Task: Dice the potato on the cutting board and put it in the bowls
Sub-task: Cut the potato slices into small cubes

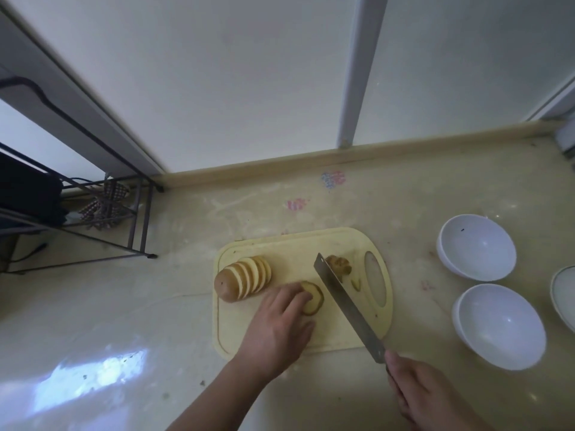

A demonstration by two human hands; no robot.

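A: What is seen nearest, low in the frame?
B: The knife point(348, 306) handle is gripped by the right hand point(426, 396), fingers curled round it. The blade is angled up-left over the board point(342, 334).

A: And the left hand point(277, 325)?
B: Its fingers are laid close together on a slice point(314, 298) at the board's middle.

A: The potato point(242, 279)?
B: It is fanned in slices at the board's left edge; scraps point(339, 264) are seen by the handle hole.

A: Open room?
B: Bare counter point(124, 321) is left at the left. Two bowls point(476, 247) are set well apart at right, a third cut off by the frame edge. A rack point(102, 213) and wall point(217, 73) are found farthest.
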